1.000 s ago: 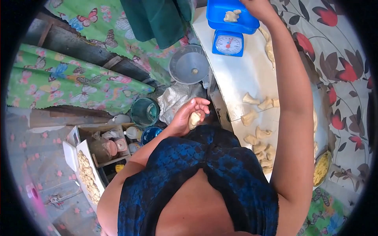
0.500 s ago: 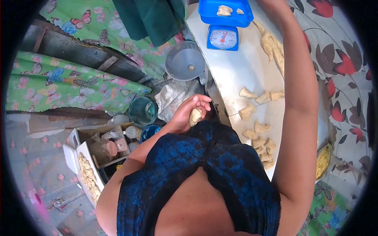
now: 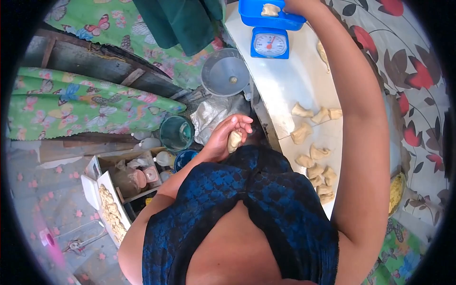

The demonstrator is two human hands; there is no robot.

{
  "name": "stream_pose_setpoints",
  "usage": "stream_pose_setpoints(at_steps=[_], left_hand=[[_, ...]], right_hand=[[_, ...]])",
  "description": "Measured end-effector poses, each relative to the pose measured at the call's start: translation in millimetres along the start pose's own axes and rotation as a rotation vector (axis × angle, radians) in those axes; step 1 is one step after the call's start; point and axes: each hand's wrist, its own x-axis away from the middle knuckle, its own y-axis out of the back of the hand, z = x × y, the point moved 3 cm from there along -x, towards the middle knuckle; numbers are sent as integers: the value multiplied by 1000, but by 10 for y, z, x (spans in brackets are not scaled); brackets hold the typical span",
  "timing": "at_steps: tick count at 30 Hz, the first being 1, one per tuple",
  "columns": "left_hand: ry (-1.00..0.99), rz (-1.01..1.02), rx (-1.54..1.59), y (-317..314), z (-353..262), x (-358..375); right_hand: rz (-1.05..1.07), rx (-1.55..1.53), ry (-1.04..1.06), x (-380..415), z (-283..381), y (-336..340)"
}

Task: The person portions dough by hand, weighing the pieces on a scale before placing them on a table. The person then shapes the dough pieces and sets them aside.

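My left hand (image 3: 227, 137) is curled around a lump of dough (image 3: 234, 141) in front of my chest, its fingers partly bent. My right arm reaches to the top of the view, where my right hand (image 3: 300, 6) is at the right side of the blue scale tray (image 3: 266, 21). Its fingers are largely cut off by the frame edge. A dough piece (image 3: 270, 10) lies in the tray, on top of the blue dial scale (image 3: 270, 43). Several dough pieces (image 3: 300, 134) lie on the white table (image 3: 280, 90). A longer dough strip (image 3: 323, 54) is partly hidden by my right arm.
A grey basin (image 3: 221, 71) stands left of the table, with a green bucket (image 3: 176, 133) and blue bucket (image 3: 185, 159) nearer. A long container of small pieces (image 3: 111, 209) is at lower left. Something yellow (image 3: 396, 192) sits in a bowl at the right.
My right hand has come down and left to the scale tray, where the small dough piece at the right is no longer visible. My left hand still holds its dough.
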Motion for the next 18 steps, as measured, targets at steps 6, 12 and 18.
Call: stream_pose_setpoints(at_steps=[6,12,18], left_hand=[[3,-7,3,34,12,8],[7,-11,-57,22,10,-17],[17,-9,-58,17,4,-32]], right_hand=[[-12,-4,34,-112,4,-97],[-39,-394,-55,-185,-67,105],[-82,-461,-53,-147,-96,137]])
